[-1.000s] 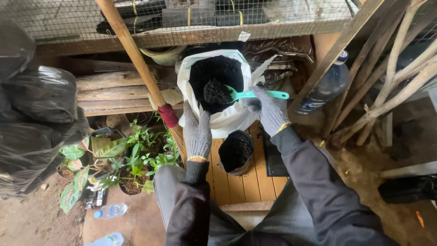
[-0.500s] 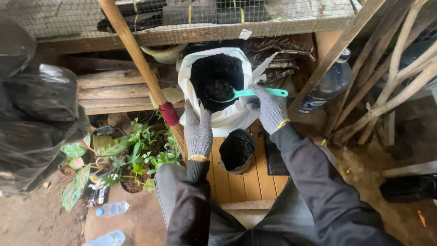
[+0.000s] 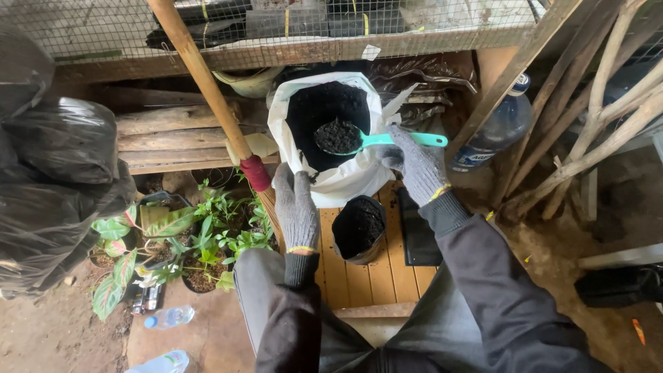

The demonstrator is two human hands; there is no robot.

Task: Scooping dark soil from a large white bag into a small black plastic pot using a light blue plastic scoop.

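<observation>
Wooden slats (image 3: 359, 283), one sack (image 3: 345, 183), one scoop (image 3: 376, 141), two gloved hands

white sack (image 3: 345, 181) centre, open, dark soil | bottle label (image 3: 470, 159) right, blue-white | black bags (image 3: 55, 173) left

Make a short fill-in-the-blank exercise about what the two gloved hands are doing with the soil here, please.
1. The right hand holds a turquoise ____ heaped with dark soil.
2. The scoop hangs over the open ____ sack of soil.
3. The left hand rests on the sack's ____.
4. The small black pot stands on ____ slats.

Missing words: scoop; white; rim; wooden
</observation>
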